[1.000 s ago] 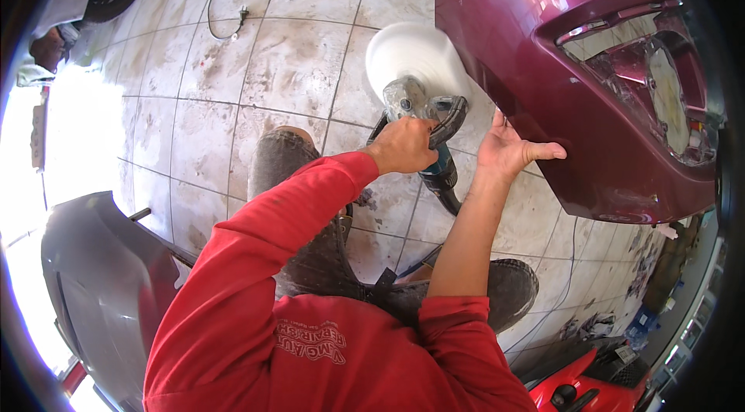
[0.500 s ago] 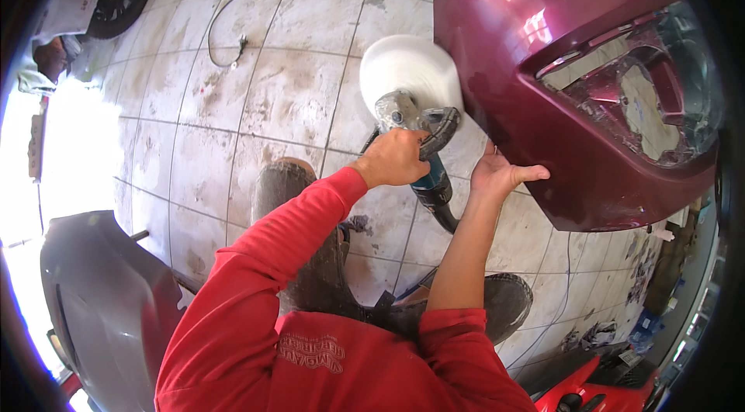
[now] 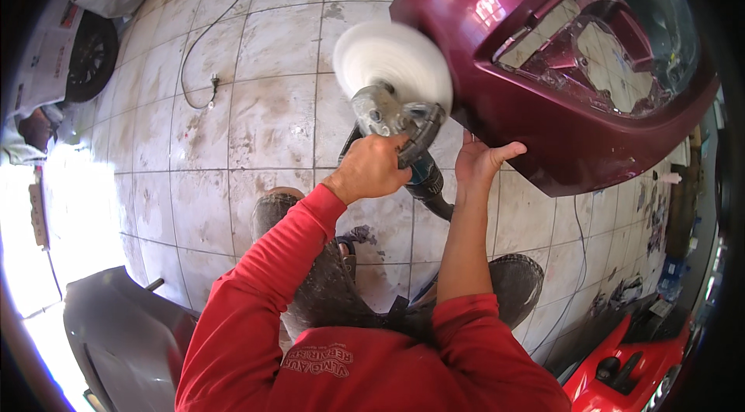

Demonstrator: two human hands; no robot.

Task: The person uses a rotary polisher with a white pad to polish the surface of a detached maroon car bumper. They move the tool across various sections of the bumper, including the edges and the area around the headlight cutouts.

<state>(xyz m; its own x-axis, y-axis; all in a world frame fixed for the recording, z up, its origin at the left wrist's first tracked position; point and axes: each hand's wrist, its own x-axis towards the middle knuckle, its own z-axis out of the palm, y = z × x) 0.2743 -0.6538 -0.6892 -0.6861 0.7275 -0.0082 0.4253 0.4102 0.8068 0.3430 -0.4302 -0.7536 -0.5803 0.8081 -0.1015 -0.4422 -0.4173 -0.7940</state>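
Observation:
My left hand (image 3: 371, 169) is wrapped round the grip near the head of a polisher (image 3: 378, 111). Its round white pad (image 3: 392, 59) is blurred as in spinning, its right side up against the left edge of a glossy maroon car body panel (image 3: 466, 55). Beneath the panel's lower edge, my right hand (image 3: 475, 165) bears against it. The right thumb sticks out to the right, while its fingers are partly hidden behind the edge. The polisher's teal-and-black body slopes down toward my right forearm.
A cable with a plug (image 3: 213, 90) lies on the stained tile floor (image 3: 272, 109). A dark grey panel (image 3: 132, 342) stands at lower left, a red vehicle part (image 3: 632, 361) at lower right. A car wheel (image 3: 91, 57) shows at upper left. My knees are below the polisher.
The whole view has shifted, so the floor things sit lower. In the picture, the maroon panel, polisher and both hands are farther left. Both hands keep their places on polisher and panel.

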